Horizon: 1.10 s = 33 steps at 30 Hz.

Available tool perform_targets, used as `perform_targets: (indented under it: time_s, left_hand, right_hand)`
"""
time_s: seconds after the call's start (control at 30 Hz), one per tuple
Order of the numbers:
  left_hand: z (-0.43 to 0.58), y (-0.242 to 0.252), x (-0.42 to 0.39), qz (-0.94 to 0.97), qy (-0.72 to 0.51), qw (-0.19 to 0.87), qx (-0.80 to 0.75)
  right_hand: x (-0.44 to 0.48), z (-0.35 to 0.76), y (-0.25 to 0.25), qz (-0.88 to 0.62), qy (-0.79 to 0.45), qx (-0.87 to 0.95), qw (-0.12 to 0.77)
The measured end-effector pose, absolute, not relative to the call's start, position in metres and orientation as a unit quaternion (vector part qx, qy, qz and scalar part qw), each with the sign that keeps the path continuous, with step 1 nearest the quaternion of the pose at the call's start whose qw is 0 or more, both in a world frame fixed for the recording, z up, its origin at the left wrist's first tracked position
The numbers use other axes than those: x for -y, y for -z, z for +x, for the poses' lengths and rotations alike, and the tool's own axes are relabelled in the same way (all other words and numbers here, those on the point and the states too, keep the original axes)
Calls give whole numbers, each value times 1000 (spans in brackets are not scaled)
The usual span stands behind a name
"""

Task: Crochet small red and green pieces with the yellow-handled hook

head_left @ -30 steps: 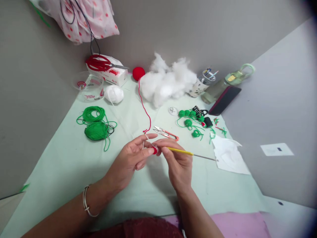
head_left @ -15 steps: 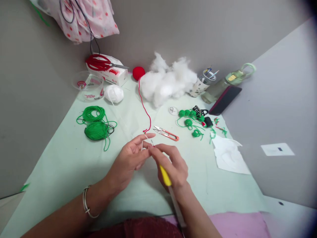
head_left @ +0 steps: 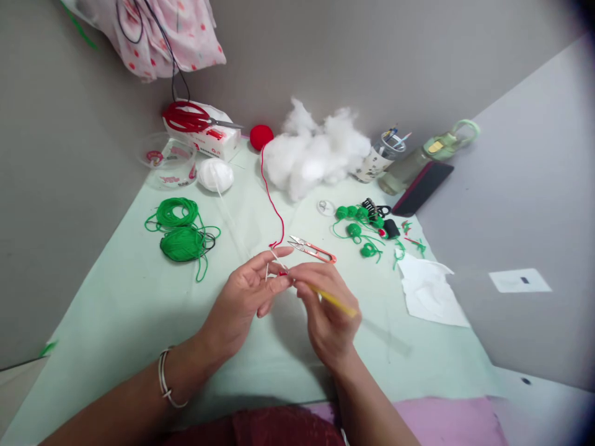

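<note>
My left hand point(head_left: 239, 300) pinches a small red crochet piece point(head_left: 282, 273), mostly hidden by the fingers, between thumb and fingertips. White yarn point(head_left: 274, 254) runs over its raised index finger. In my right hand point(head_left: 328, 328) is a crochet hook with a yellow handle point(head_left: 332, 300), slanting down to the right; its tip meets the red piece where both hands' fingertips come together. Just beyond the fingers, red yarn point(head_left: 281, 223) trails back to a red ball point(head_left: 261, 137). Orange thread snips point(head_left: 316, 250) lie close behind my right hand.
White stuffing point(head_left: 311, 158) is heaped at the back beside a white yarn ball point(head_left: 215, 175). Green yarn point(head_left: 181, 243) lies on the left. Several small green crochet balls point(head_left: 354, 230) sit on the right, near a phone point(head_left: 422, 188), a bottle point(head_left: 404, 170) and crumpled paper point(head_left: 430, 291).
My right hand has turned, swinging the hook's handle outward to the right, and its fingers have shifted slightly. More of the red piece shows. My left hand is almost still.
</note>
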<state>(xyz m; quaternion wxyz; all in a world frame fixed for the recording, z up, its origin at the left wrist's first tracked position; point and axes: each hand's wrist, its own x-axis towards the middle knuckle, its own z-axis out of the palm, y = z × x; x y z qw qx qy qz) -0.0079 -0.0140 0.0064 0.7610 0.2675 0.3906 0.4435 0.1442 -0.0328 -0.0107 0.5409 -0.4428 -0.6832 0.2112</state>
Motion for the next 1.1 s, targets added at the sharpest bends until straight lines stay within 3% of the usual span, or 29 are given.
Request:
perform_targets:
  time_s: [0.07,0.13,0.33,0.47,0.7,0.83,0.97,1.1]
  left_hand:
    - [-9,-6,13,245,-427,785,-376]
    - [-11,-5,11,206,-405,818,-351]
    - [-13,-4,6,212,-439,794,-362]
    - [-9,-4,10,293,-442,753,-389]
    - [-12,-4,11,312,-429,741,-412]
    - [-12,-5,12,322,-434,724,-429]
    - [-10,-6,12,317,-446,709,-445]
    - [-11,-3,11,261,-419,774,-397]
  right_hand:
    - [36,146,13,-437,-128,728,513]
    - [35,149,13,-436,-120,724,520]
    - [24,150,2,-438,-369,550,608]
    - [22,148,3,-452,-388,559,577]
    - [23,154,5,-432,-461,486,603]
    - [30,152,4,-460,-345,575,583]
    - [36,152,11,-438,-166,723,508]
    - [38,153,17,-436,-49,780,447]
